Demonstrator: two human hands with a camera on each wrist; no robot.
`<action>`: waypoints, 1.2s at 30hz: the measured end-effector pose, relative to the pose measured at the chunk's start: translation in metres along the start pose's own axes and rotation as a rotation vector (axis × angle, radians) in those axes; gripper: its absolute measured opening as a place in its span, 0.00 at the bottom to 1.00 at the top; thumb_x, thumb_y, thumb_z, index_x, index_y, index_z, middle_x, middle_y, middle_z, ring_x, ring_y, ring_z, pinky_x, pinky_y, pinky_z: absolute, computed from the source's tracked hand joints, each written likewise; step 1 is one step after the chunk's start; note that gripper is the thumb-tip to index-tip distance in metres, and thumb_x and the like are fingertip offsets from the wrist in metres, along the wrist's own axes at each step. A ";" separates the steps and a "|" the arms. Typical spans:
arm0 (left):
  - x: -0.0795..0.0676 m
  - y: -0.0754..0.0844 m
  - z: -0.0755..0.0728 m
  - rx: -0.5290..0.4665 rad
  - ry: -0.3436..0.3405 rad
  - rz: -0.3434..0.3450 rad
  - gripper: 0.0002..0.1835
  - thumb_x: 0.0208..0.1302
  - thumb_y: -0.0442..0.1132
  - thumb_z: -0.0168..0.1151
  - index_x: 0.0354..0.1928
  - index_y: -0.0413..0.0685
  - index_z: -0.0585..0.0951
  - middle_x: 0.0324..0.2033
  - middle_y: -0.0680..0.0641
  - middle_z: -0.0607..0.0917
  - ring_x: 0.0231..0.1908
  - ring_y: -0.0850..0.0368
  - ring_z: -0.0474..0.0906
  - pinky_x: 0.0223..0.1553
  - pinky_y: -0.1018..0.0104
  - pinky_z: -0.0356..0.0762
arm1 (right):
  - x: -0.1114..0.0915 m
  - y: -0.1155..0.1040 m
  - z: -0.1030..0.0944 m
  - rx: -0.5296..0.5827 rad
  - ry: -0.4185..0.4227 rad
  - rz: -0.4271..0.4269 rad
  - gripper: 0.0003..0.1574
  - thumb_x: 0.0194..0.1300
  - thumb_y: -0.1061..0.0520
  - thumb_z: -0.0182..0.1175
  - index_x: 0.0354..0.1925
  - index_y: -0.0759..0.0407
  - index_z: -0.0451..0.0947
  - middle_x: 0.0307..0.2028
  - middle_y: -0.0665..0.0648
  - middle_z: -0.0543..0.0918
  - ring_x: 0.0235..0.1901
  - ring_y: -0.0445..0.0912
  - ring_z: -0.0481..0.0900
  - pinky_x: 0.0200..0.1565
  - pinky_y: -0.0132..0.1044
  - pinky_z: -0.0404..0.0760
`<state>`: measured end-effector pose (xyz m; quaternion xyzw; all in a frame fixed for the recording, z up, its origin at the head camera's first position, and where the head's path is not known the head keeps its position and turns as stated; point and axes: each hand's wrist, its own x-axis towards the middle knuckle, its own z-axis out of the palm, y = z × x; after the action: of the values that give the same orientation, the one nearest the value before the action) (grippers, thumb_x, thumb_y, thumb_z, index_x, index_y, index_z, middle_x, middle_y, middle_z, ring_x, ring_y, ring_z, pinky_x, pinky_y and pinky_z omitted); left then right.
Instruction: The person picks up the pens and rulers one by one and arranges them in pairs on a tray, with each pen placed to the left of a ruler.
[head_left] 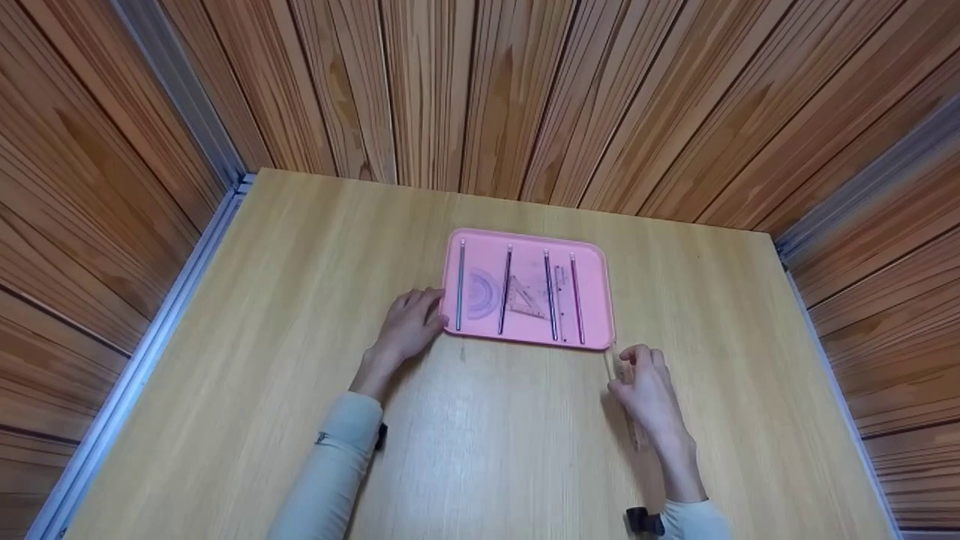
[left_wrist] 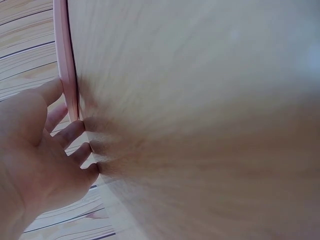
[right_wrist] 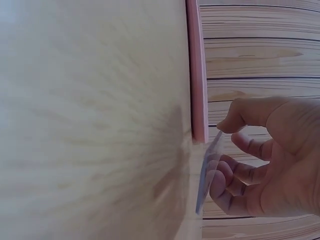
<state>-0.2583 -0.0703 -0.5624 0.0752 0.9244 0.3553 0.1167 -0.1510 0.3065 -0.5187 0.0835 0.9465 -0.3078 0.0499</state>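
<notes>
A pink tray lies on the table. Several pencils, a clear protractor, a clear set square and a clear ruler lie in it. My left hand touches the tray's left side near the front corner, its fingertips against the rim and the tabletop. Just off the tray's front right corner, my right hand pinches a clear flat plastic piece between thumb and fingers. That piece tilts, seen nearly edge-on in the right wrist view, so its exact kind is unclear.
The tray stands on a light wooden table. Wood-plank panels rise behind and on both sides, with metal frame strips along the table's sides. A shadow falls beneath my right hand.
</notes>
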 end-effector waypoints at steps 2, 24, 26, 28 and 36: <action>0.000 0.000 0.000 0.000 -0.002 -0.006 0.29 0.74 0.52 0.54 0.73 0.60 0.65 0.71 0.46 0.67 0.76 0.43 0.51 0.77 0.45 0.45 | 0.002 -0.003 -0.001 0.004 0.002 -0.004 0.29 0.58 0.64 0.61 0.57 0.68 0.68 0.56 0.71 0.67 0.55 0.62 0.69 0.54 0.55 0.75; 0.000 0.001 -0.001 0.005 0.003 -0.017 0.29 0.74 0.53 0.52 0.74 0.61 0.64 0.72 0.47 0.66 0.76 0.44 0.51 0.77 0.44 0.47 | 0.032 -0.022 -0.009 0.038 0.067 -0.029 0.34 0.62 0.54 0.66 0.61 0.68 0.69 0.57 0.70 0.68 0.48 0.58 0.72 0.49 0.49 0.78; 0.000 0.001 -0.001 -0.006 0.000 -0.015 0.29 0.74 0.52 0.53 0.74 0.61 0.64 0.72 0.46 0.66 0.76 0.44 0.50 0.77 0.44 0.47 | 0.035 -0.022 -0.009 0.037 0.074 -0.041 0.34 0.62 0.53 0.67 0.60 0.69 0.70 0.56 0.70 0.69 0.47 0.58 0.72 0.47 0.49 0.78; -0.001 0.001 -0.001 -0.016 -0.006 -0.022 0.29 0.74 0.52 0.53 0.74 0.62 0.64 0.72 0.47 0.66 0.76 0.45 0.50 0.77 0.44 0.46 | 0.037 -0.022 -0.008 0.032 0.079 -0.051 0.33 0.62 0.54 0.67 0.59 0.70 0.71 0.55 0.71 0.69 0.46 0.58 0.72 0.47 0.49 0.78; -0.002 0.001 -0.001 -0.037 -0.013 -0.023 0.29 0.74 0.53 0.52 0.74 0.63 0.63 0.73 0.48 0.65 0.77 0.46 0.48 0.77 0.45 0.44 | 0.046 -0.025 -0.008 0.025 0.066 -0.050 0.30 0.61 0.63 0.63 0.61 0.70 0.70 0.56 0.72 0.69 0.49 0.61 0.74 0.46 0.49 0.81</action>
<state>-0.2572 -0.0707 -0.5603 0.0648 0.9177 0.3704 0.1283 -0.2014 0.2974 -0.5046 0.0707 0.9455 -0.3177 0.0096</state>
